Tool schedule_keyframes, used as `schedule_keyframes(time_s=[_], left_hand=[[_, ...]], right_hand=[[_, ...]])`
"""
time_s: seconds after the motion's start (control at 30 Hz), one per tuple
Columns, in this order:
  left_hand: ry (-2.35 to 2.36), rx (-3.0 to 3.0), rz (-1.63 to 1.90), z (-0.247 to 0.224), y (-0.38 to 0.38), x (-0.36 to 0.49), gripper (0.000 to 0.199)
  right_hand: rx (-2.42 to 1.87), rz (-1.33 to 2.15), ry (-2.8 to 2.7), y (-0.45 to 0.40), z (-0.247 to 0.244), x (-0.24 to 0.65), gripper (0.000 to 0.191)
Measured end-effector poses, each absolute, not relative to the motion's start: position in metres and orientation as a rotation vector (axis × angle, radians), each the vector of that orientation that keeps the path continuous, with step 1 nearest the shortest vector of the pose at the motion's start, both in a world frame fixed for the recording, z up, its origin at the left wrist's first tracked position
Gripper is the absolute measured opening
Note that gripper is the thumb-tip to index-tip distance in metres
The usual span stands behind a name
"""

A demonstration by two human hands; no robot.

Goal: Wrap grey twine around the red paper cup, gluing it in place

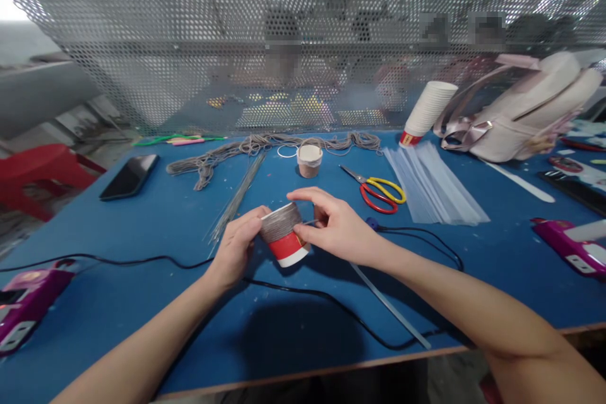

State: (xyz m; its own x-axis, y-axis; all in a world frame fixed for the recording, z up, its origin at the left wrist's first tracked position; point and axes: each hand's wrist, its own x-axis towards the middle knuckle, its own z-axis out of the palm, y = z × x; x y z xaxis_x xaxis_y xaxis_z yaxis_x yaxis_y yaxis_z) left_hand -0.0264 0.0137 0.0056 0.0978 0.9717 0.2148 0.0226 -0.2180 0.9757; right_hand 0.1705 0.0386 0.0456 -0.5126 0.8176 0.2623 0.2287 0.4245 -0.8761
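Observation:
A red and white paper cup is held tilted over the blue table, grey cord wound in close turns around its upper part. On its left side, my left hand grips the cup with fingers wrapped round it. My right hand is closed at the other side, thumb pressed on the cord winding and index finger reaching over the rim. A short strand runs from the cup into the right fingers. Behind the hands stands a small cup-shaped piece with a pale top. Scissors with red and yellow handles lie to its right.
Loose grey cord stretches along the back beside a mesh screen. Clear strips, stacked paper cups and a pale backpack are at the right. A phone lies left. A black cable crosses the front near purple power strips.

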Motion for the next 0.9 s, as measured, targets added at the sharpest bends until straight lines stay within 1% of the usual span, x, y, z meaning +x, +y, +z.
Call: schedule_keyframes(time_s=[0.1,0.17,0.4,0.57,0.8,0.9], left_hand=[[1.006,1.447,1.277,0.008,0.013,-0.025,0.031],[0.991,1.479,1.28,0.008,0.013,-0.024,0.027],[1.123,1.717,1.271,0.014,0.012,-0.018,0.017],[1.214,1.805,1.214,0.022,0.009,-0.012,0.016],[1.205,1.893,1.184,0.019,0.011,-0.01,0.013],[1.177,1.835,1.2,0.023,0.012,-0.012,0.015]], right_hand=[[-0.872,1.101,-1.972,0.039,0.047,0.17,0.033],[-0.856,1.083,-1.976,0.039,0.047,0.169,0.03],[-0.86,0.903,-2.065,0.039,0.039,0.169,0.027],[-0.847,0.77,-2.181,0.037,0.036,0.169,0.028],[-0.811,0.448,-2.401,0.032,0.038,0.169,0.03],[-0.768,0.513,-2.366,0.033,0.041,0.172,0.033]])
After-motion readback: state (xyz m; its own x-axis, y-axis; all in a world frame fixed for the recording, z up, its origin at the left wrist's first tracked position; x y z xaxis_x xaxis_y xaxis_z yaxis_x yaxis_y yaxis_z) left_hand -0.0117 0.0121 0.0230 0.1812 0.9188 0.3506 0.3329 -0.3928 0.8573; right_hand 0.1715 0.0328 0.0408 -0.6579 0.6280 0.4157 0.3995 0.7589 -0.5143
